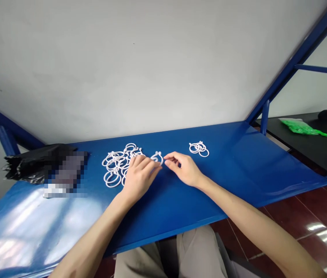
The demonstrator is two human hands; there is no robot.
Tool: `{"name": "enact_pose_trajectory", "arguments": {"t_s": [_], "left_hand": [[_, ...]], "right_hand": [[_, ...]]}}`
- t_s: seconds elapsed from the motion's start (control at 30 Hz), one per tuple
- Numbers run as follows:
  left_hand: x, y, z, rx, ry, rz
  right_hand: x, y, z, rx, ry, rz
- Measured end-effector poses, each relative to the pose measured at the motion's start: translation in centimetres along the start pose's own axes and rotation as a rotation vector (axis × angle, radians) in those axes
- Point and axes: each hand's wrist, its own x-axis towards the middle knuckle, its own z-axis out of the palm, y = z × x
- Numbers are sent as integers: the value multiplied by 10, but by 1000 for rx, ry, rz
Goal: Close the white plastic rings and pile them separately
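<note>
My left hand (142, 173) is closed in a pinch on a white curtain ring (161, 157), a thin round hoop with small knobs at its top. Part of that ring is hidden behind the fingers. My right hand (185, 168) is just to the right of it, thumb and forefinger slightly apart at its edge, and I see nothing held in them. Beside and partly under my left hand lies a loose pile of similar white rings (113, 179). Farther right, beyond my right hand, a smaller cluster of white rings (203, 153) rests on the blue table (175, 208).
A crumpled black plastic bag (30, 164) and a blurred-out dark item (71, 170) lie on the table's left. Blue frame bars (285, 71) slant up at both sides before a pale wall. A green packet (299, 126) sits on a dark surface at right.
</note>
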Motion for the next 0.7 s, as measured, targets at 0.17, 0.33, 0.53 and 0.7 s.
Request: {"name": "enact_pose_trajectory", "arguments": {"t_s": [0.17,0.33,0.53,0.7], "left_hand": [[-1,13,7,-117,-74,84],[-7,8,12,-234,-84,-237],[-11,2,14,-221,-327,-326],[-8,1,14,-119,-281,-249]], "right_hand": [[-5,-2,15,148,-66,127],[-3,6,14,183,-58,178],[-2,8,8,51,-56,134],[-1,15,2,-37,-118,79]]}}
